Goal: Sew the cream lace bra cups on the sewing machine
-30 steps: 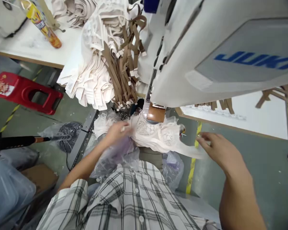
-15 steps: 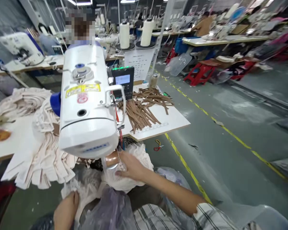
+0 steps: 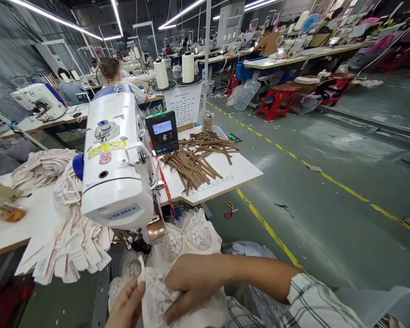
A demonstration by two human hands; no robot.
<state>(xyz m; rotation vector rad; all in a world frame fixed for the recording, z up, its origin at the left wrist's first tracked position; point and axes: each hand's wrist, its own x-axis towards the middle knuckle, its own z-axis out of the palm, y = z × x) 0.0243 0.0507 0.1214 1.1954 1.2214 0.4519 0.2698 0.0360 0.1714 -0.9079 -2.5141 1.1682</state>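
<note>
A cream lace bra [image 3: 157, 284] lies across my lap, close to the camera. My left hand [image 3: 128, 303] pinches its left edge between thumb and fingers. From the right, my right hand [image 3: 200, 278] reaches over the lace, fingers bent down and gripping the fabric; some fingertips are hidden in it. More lace cups [image 3: 198, 236] bunch up just beyond my hands, under the sewing head. A white sewing machine [image 3: 118, 191] stands above them, its copper-coloured part [image 3: 156, 231] close over the lace. Where the needle meets the fabric cannot be made out.
Cream fabric pieces [image 3: 66, 255] hang off the table at left. Brown straps [image 3: 194, 166] lie on the right tabletop [image 3: 239, 175] beside the control panel [image 3: 162, 132]. Red-and-yellow snips [image 3: 229, 210] are on the floor. A co-worker [image 3: 112, 75] sits behind the machine.
My right hand has come away from beneath the sewing head, back toward my lap. My left hand has moved right and now grips the lace edge. The view has tilted up.
</note>
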